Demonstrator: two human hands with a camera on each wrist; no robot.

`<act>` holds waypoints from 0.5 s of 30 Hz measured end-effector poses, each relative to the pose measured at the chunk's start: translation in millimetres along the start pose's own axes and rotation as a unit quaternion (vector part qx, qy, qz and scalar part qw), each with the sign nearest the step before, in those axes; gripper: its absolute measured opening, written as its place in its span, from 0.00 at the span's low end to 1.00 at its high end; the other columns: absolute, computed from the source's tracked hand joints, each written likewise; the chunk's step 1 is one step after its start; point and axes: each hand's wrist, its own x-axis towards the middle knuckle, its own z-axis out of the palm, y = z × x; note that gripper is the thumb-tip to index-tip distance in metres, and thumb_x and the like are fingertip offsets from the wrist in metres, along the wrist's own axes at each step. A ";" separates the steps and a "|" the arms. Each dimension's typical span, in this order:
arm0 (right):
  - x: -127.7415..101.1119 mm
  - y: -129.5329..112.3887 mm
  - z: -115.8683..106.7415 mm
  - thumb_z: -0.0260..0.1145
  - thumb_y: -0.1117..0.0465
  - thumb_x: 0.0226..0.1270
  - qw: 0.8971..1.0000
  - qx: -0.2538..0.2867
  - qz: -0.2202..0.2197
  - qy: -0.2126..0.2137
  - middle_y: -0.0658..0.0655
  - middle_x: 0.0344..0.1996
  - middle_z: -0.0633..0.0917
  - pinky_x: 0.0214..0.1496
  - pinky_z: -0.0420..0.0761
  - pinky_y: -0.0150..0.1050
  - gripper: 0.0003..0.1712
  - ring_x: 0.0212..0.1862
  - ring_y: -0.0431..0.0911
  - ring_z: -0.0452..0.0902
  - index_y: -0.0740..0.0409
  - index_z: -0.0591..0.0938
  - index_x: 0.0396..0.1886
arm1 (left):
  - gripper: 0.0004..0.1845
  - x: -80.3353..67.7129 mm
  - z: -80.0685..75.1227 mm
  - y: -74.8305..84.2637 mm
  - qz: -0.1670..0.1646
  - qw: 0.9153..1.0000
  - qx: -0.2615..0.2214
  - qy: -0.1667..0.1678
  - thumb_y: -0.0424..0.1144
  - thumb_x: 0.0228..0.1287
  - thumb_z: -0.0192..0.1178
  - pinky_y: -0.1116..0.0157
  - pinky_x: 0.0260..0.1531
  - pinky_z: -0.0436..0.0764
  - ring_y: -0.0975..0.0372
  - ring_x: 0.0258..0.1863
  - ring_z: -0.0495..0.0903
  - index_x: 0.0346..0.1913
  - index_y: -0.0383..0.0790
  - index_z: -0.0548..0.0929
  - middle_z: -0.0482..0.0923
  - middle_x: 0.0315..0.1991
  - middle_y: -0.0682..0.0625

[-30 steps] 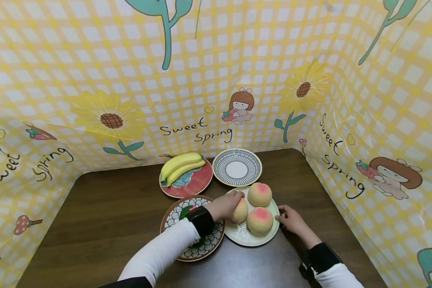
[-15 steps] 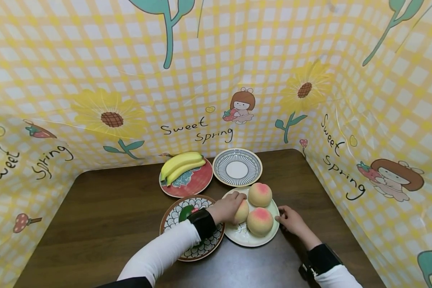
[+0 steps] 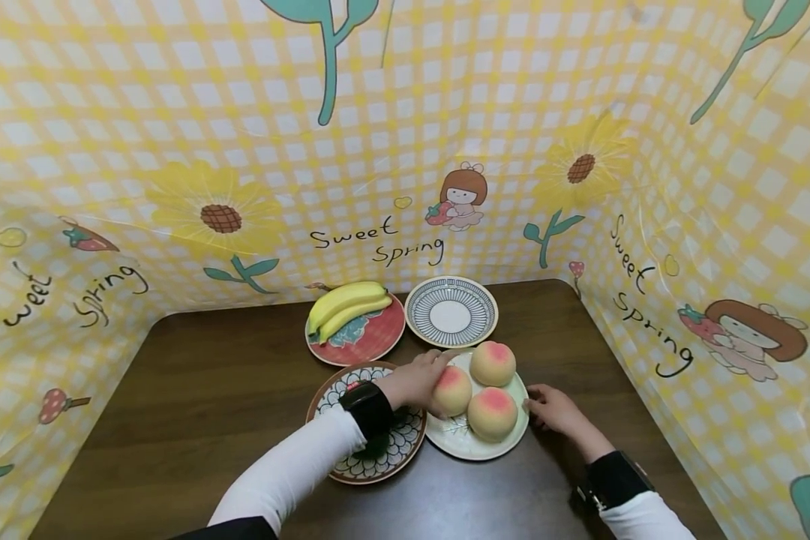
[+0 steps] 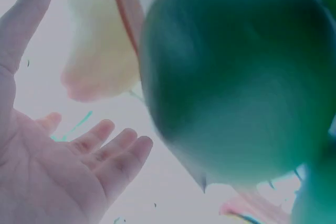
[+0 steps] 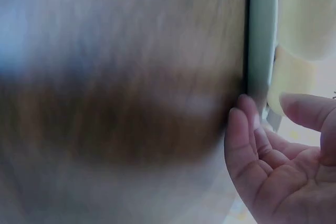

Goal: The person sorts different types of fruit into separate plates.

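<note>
Three peaches stand on a pale green plate (image 3: pixel 459 446): a left one (image 3: pixel 454 391), a back one (image 3: pixel 493 364) and a front one (image 3: pixel 492 414). My left hand (image 3: pixel 415 382) is beside the left peach, fingers spread with the palm showing in the left wrist view. My right hand (image 3: pixel 556 411) holds the plate's right rim, fingers at its outer side and thumb over the edge in the right wrist view. Under my left wrist, a smooth green fruit (image 4: pixel 236 77) fills much of the left wrist view; the wrist mostly hides it in the head view.
A brown-rimmed patterned plate (image 3: pixel 378 475) is below my left forearm. Behind it, bananas (image 3: pixel 349 309) lie on a red plate (image 3: pixel 371 345). A striped plate (image 3: pixel 451 316) stands at the back. Patterned cloth (image 3: pixel 351 187) walls the dark wooden table (image 3: pixel 196 390).
My left hand has loosened from the left peach and drawn slightly left, uncovering more of it. The right hand stays at the plate's rim. The head view has shifted slightly.
</note>
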 end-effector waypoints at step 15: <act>49.0 -28.0 -45.0 0.51 0.61 0.81 0.999 -0.017 -0.021 0.018 0.80 0.54 0.79 0.44 0.83 0.41 0.30 0.49 0.63 0.81 0.81 0.64 0.70 | 0.45 -30.8 -70.4 -83.7 -0.086 0.987 -0.065 0.119 0.40 0.65 0.69 0.47 0.78 0.63 0.41 0.78 0.62 0.78 0.27 0.57 0.60 0.78 0.30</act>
